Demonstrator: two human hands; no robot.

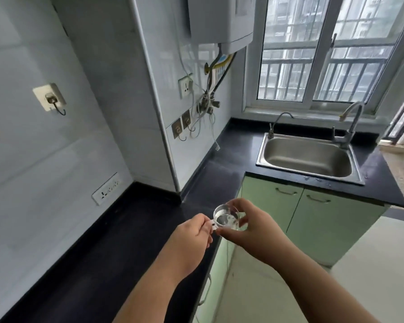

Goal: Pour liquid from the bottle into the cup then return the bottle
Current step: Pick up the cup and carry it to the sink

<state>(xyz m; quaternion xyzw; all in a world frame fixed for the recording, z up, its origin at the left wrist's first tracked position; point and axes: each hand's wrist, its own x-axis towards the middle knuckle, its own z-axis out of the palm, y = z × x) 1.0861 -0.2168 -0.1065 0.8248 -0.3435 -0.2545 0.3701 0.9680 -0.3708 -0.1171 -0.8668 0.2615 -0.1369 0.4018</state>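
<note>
A small clear glass cup [225,216] with a little clear liquid in it is held over the front edge of the black counter [117,231]. My right hand [254,227] wraps around its body from the right, thumb under its near side. My left hand [194,234] pinches the cup's clear handle on its left side. No bottle is in view.
A steel sink [309,157] with two taps is set in the counter at the back right, under a window. Green cabinet doors [313,217] run below. Wall sockets [105,192] and hanging cables line the tiled wall on the left. A white water heater [219,19] hangs above.
</note>
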